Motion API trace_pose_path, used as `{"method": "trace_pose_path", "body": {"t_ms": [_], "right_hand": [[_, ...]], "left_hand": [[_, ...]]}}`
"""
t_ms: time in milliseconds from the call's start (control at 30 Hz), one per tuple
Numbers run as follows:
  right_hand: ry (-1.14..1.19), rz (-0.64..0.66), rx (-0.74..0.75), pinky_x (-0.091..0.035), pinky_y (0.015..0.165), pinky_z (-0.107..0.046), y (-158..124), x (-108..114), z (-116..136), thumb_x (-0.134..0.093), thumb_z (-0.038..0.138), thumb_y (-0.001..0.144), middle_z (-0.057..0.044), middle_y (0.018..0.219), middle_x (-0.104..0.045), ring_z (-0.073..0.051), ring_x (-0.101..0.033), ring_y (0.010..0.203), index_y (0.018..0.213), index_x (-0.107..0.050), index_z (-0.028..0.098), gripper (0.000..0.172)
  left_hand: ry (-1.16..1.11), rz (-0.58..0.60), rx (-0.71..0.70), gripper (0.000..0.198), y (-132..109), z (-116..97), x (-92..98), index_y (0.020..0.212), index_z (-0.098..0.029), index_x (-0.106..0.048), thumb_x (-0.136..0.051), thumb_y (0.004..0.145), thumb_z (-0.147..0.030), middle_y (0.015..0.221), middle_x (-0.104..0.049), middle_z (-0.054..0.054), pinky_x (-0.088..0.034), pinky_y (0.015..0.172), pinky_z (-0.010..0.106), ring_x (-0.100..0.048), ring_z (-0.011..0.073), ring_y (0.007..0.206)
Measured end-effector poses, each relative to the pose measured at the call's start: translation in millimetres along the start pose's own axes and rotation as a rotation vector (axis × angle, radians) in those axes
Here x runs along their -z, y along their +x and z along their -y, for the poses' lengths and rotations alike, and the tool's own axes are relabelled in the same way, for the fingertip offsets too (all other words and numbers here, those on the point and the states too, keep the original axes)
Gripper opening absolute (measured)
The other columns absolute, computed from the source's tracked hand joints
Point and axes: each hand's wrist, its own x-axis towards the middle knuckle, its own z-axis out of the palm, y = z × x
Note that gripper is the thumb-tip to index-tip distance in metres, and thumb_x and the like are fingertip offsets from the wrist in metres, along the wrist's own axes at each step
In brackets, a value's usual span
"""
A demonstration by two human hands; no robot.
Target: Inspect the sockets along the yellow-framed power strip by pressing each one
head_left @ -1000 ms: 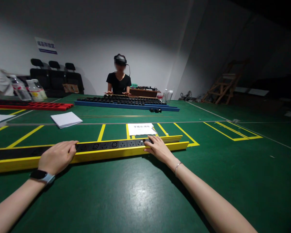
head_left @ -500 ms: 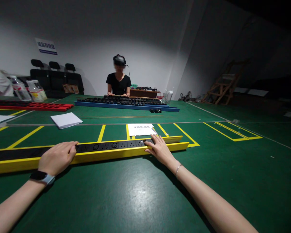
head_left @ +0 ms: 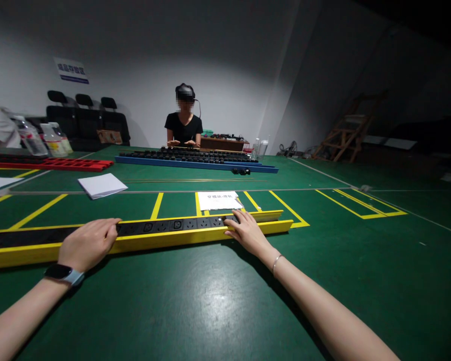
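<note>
A long yellow rail (head_left: 195,235) lies across the green table in front of me, with a row of black socket modules (head_left: 191,223) set in its channel. My left hand (head_left: 88,244) is wrapped over the rail at the left, its fingers curled over the sockets. At the right end of the row, my right hand (head_left: 247,231) has its fingers over the last black module and its thumb at the near wall. Its fingertips are partly hidden. Past that hand, the rail's open end (head_left: 281,220) holds no modules.
Behind the rail lie a paper label (head_left: 218,201), a folded white sheet (head_left: 102,186) and thin rods (head_left: 188,180). Blue rails (head_left: 195,164) with black parts lie farther back, before a seated person (head_left: 184,125). Red rails (head_left: 78,165) and bottles (head_left: 33,138) are at left.
My hands and the yellow rail look almost unchanged. Across the table, the other person's hands have lifted slightly above the parts.
</note>
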Motion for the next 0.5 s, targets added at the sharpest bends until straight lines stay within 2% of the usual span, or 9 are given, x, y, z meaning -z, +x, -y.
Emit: {"method": "trace_pose_path", "body": {"t_ms": [133,500], "right_hand": [[-0.007,-0.002,0.013,-0.042,0.102,-0.05,0.9,-0.3,-0.7,-0.057,0.045,0.091,-0.015,0.13,-0.054,-0.029,-0.049,0.124,0.115,-0.065,0.027,0.031],[0.01,-0.009,0.036,-0.044,0.1,-0.047,2.2,-0.7,-3.5,-0.056,0.048,0.09,-0.015,0.126,-0.055,-0.029,-0.05,0.121,0.107,-0.066,0.023,0.032]], "left_hand": [[0.024,-0.006,0.004,0.05,-0.8,1.9,-2.2,0.108,-0.012,-0.069,-0.03,0.091,-0.038,0.109,-0.072,0.011,-0.046,0.09,0.038,-0.065,0.0239,0.1],[0.001,-0.003,-0.006,0.051,-0.9,0.6,0.0,0.11,-0.009,-0.068,-0.03,0.092,-0.038,0.109,-0.072,0.012,-0.046,0.09,0.039,-0.065,0.0249,0.099]]}}
